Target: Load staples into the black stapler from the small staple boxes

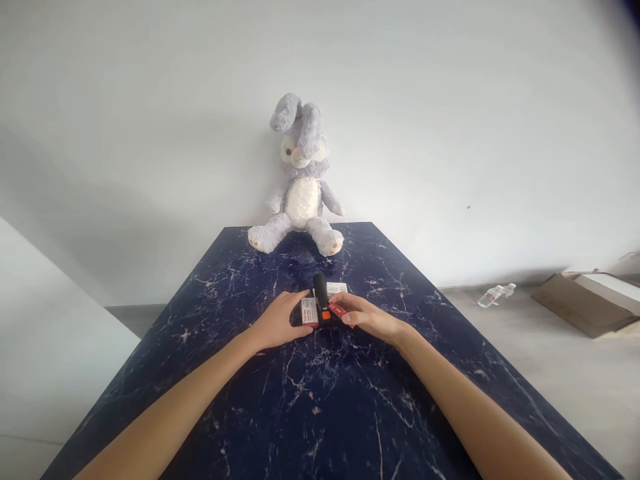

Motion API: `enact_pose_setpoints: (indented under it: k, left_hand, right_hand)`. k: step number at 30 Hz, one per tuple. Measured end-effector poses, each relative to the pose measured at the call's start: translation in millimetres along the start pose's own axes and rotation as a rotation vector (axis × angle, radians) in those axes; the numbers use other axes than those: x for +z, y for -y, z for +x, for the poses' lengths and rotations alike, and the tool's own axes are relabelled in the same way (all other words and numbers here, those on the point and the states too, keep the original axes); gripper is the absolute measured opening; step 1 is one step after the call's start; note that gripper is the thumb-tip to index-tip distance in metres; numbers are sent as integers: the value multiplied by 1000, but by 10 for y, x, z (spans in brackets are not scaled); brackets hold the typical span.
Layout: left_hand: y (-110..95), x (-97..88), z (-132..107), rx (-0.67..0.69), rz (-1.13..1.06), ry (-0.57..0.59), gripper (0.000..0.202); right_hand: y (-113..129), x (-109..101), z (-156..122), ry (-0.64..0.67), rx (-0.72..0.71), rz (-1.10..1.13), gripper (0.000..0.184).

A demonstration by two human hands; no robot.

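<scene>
Forearms [200, 387] over blue table [310, 420], my left grip [277, 322] around white box [309, 311], right grip [371, 319] around red box [339, 311].

Soft, even light fills the frame; faint shadows cross the wall [150, 100] at left, the upper right corner darkens, fine detail blurs

Both forearms [193, 395] slant inward to a curved left hand [281, 321] and right hand [373, 320].
</scene>
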State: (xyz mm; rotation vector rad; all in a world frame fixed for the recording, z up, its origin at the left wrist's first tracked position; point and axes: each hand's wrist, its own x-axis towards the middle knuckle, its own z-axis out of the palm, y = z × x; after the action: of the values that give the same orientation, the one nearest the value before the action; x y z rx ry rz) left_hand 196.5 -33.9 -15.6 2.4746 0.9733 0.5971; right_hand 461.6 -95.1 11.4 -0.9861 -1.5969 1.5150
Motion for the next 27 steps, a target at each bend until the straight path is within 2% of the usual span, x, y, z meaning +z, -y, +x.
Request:
enact_pose_setpoints:
  k: [3,6,10,13,16,19,22,25,27]
  left_hand:
    - [-37,-9,-7,83,47,21,79]
    - [-77,-19,-20,169,94,28,72]
    - [-70,-32,-43,155,100,-74,54]
    - [-93,-65,-47,124,54,-200,44]
    - [-254,-141,-40,108,-54,-291,45]
    - [-510,-236,-44,177,-180,-236,54]
    - [-680,-285,-54,273,-237,-126,56]
    - [-677,-271,-38,278,-265,-107,58]
    - [-627,-245,-12,266,-259,-134,53]
  right_hand:
    - [1,33,10,-102,-33,-66,40]
    - [-3,96,25,-315,-152,-219,46]
    - [-24,181,26,-476,-290,-526,56]
    - [-52,232,16,-504,-351,-610,60]
    - [-58,290,2,-509,-451,-632,58]
    - [-53,357,-5,-498,-558,-610,42]
    - [-61,414,2,-481,-561,-508,32]
    - [-45,458,8,-440,-525,-358,33]
    - [1,489,1,-394,-510,-347,36]
